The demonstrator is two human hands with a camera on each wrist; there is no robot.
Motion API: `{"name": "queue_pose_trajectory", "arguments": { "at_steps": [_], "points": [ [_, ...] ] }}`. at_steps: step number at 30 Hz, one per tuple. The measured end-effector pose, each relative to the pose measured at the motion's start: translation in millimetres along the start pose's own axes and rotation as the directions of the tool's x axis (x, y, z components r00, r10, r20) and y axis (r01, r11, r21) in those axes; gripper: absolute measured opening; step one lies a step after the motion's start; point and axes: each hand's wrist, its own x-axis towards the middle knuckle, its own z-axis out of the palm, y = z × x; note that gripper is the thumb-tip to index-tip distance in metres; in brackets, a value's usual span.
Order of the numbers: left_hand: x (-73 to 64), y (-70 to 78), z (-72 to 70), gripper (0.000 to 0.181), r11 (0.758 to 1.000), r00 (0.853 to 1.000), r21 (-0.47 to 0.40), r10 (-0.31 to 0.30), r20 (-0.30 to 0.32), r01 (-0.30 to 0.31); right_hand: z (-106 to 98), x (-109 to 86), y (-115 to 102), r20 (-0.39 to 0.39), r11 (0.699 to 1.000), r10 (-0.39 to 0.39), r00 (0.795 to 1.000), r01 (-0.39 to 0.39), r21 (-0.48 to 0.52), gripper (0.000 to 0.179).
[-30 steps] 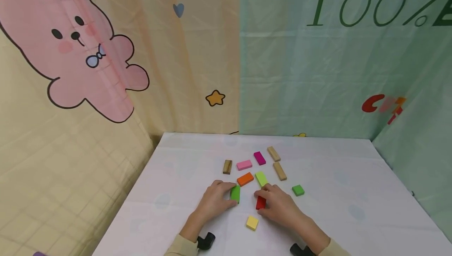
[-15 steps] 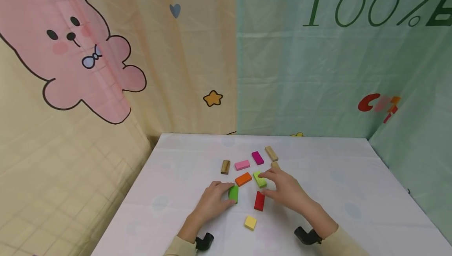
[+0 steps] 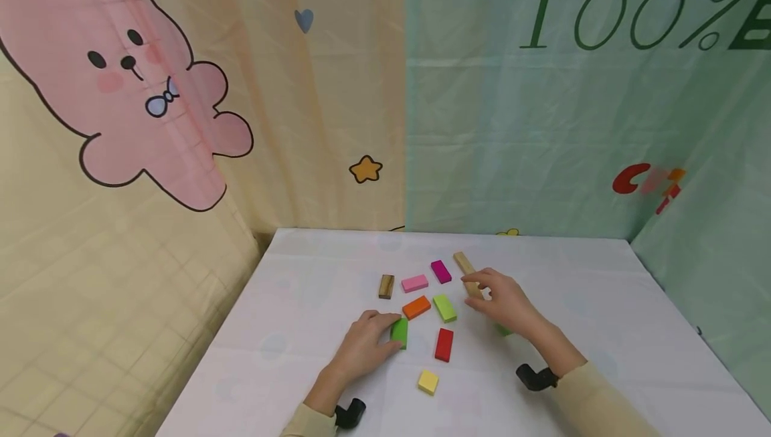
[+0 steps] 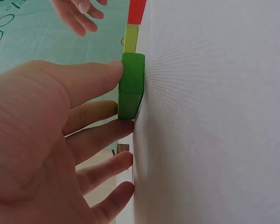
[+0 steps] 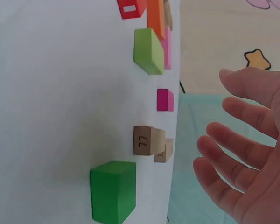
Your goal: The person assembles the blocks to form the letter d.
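My left hand [image 3: 365,346] pinches a green block [image 3: 400,332] by its ends, thumb on the near end and fingers at the far one; the left wrist view has this block [image 4: 131,74] lying on the white surface. My right hand [image 3: 504,300] is held above the table with thumb and fingers apart, overlapping a plain wooden block [image 3: 474,288] in the head view. From the right wrist, that wooden block [image 5: 142,140] bears the number 77 on its end, and nothing lies between the fingers. A second green block [image 5: 113,191] is partly hidden beneath the right hand in the head view.
Between the hands lie a lime block [image 3: 444,308], a red block [image 3: 444,344] and an orange block [image 3: 416,307]. Farther back are pink [image 3: 415,283], magenta [image 3: 441,272], striped wooden [image 3: 386,286] and plain wooden [image 3: 462,262] blocks. A yellow block [image 3: 428,382] lies nearest.
My right hand has let go of the red block, lifted, and moved right and away over the lime block to the wooden one. The left hand keeps its place at the green block.
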Motion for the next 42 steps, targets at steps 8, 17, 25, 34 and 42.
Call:
{"name": "queue_pose_trajectory", "arguments": {
  "at_steps": [8, 17, 25, 34, 42],
  "points": [
    [1.3, 1.4, -1.1, 0.049, 1.0, 1.0, 0.005, 0.005, -0.01, -0.005, -5, 15.4, 32, 0.083, 0.996, 0.094, 0.992, -0.094, -0.002, 0.049],
    [0.3, 2.4, -1.8, 0.05, 1.0, 1.0, 0.005, -0.007, -0.007, 0.007, -7, 25.7, 58, 0.182, 0.988, 0.106, 0.978, -0.125, 0.094, 0.048],
    [-0.6, 1.9, -3.8, 0.05, 0.999, 1.0, 0.025, -0.02, 0.001, 0.02, -5, 35.3, 71, 0.24, 0.991, 0.059, 0.969, -0.086, 0.104, 0.055],
    [0.2, -1.0, 0.1, 0.05, 1.0, 1.0, 0.014, -0.022, 0.01, 0.022, 2, 41.2, 78, 0.28, 0.996, 0.024, 0.96, -0.046, 0.071, 0.065],
    [-0.7, 1.5, -1.8, 0.049, 1.0, 1.0, 0.02, -0.02, 0.015, 0.02, 4, 43.7, 77, 0.297, 1.0, 0.023, 0.954, -0.023, -0.003, 0.068]
  ]
}}
